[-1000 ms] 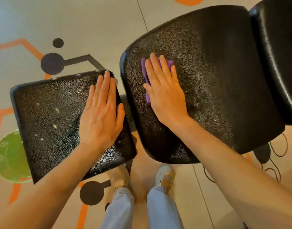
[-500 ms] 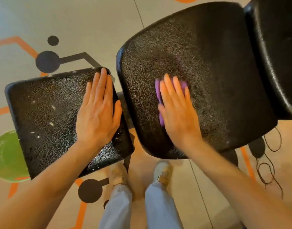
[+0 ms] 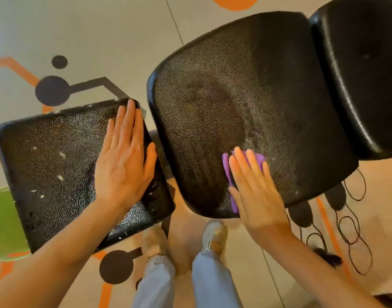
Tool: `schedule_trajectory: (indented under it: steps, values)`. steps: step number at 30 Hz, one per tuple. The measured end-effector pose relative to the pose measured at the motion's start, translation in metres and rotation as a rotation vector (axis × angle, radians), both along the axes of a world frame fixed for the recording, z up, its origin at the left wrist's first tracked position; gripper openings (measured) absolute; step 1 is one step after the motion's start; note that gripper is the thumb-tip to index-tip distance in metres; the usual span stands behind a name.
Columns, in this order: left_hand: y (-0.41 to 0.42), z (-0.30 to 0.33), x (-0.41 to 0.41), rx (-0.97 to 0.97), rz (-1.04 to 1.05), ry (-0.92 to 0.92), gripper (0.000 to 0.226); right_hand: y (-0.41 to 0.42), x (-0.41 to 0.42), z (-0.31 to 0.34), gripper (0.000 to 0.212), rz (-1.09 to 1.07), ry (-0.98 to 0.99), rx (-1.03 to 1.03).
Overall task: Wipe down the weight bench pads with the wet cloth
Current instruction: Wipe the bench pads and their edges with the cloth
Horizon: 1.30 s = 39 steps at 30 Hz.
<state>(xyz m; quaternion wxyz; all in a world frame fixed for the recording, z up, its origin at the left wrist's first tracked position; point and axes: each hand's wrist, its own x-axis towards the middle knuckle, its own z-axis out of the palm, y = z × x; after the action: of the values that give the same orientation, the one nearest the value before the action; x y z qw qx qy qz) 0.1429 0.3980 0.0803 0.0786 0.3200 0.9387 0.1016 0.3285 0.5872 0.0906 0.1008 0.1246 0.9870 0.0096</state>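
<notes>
Three black pads show: the big middle pad [image 3: 246, 103], a smaller square pad [image 3: 57, 170] left of it, speckled with white bits, and a third pad [image 3: 363, 70] to its right, cut off by the frame. My right hand [image 3: 255, 192] lies flat, fingers spread, pressing the purple cloth [image 3: 228, 165] onto the middle pad near its front edge; my palm hides most of the cloth. My left hand [image 3: 124, 165] rests flat and open on the square pad. Below the middle pad are my two shoes [image 3: 212, 236] and looped cords [image 3: 352, 232] on the patterned floor [image 3: 90, 30].
</notes>
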Motion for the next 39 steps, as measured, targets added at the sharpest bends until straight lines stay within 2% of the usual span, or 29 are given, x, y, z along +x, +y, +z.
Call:
schedule_trajectory:
  steps: [3, 8, 10, 14, 16, 20, 22, 26, 28, 29, 32, 34, 35, 37, 39]
  values:
    - [-0.002, 0.004, 0.0, -0.009, -0.045, -0.016, 0.066, 0.011, 0.012, -0.002, 0.059, 0.056, -0.033, -0.019]
    - [0.01, 0.01, 0.033, 0.006, -0.223, -0.057, 0.066, 0.044, -0.104, -0.005, 0.055, -0.175, 0.153, -0.031]
    - [0.015, 0.009, 0.052, 0.021, -0.297, -0.081, 0.067, 0.03, -0.086, -0.009, 0.057, -0.226, 0.164, -0.047]
    - [0.012, 0.001, 0.068, 0.005, -0.381, -0.108, 0.068, -0.029, 0.016, -0.002, 0.059, -0.129, 0.046, -0.054]
    - [0.01, -0.001, 0.067, -0.003, -0.396, -0.119, 0.068, -0.006, 0.007, -0.007, 0.057, -0.091, 0.049, -0.068]
    - [0.012, -0.002, 0.067, -0.024, -0.403, -0.099, 0.069, 0.067, -0.092, -0.003, 0.056, -0.405, 0.192, -0.018]
    - [0.012, -0.001, 0.068, -0.026, -0.407, -0.109, 0.069, 0.059, -0.092, -0.007, 0.057, -0.509, 0.227, -0.027]
    - [0.011, 0.0, 0.068, -0.041, -0.408, -0.12, 0.069, -0.035, 0.0, -0.003, 0.059, -0.279, 0.068, -0.048]
    - [0.012, 0.001, 0.067, -0.05, -0.404, -0.112, 0.069, -0.017, 0.008, -0.007, 0.058, -0.159, 0.046, -0.06]
    - [0.013, 0.001, 0.067, -0.058, -0.407, -0.109, 0.069, 0.007, -0.005, -0.009, 0.057, -0.185, 0.042, -0.008]
    - [0.013, 0.002, 0.066, -0.078, -0.41, -0.1, 0.068, 0.068, -0.058, -0.003, 0.055, -0.602, 0.183, 0.002]
    - [0.013, 0.001, 0.067, -0.091, -0.415, -0.098, 0.069, 0.049, -0.063, -0.004, 0.057, -0.757, 0.248, 0.01]
    - [0.013, 0.001, 0.067, -0.098, -0.416, -0.099, 0.069, 0.021, -0.051, -0.008, 0.059, -0.713, 0.225, 0.022]
    - [0.012, 0.002, 0.066, -0.099, -0.422, -0.101, 0.07, -0.044, -0.016, -0.005, 0.058, -0.475, 0.108, -0.023]
    - [0.012, 0.002, 0.066, -0.092, -0.427, -0.094, 0.069, -0.049, 0.01, -0.005, 0.056, -0.251, 0.063, -0.061]
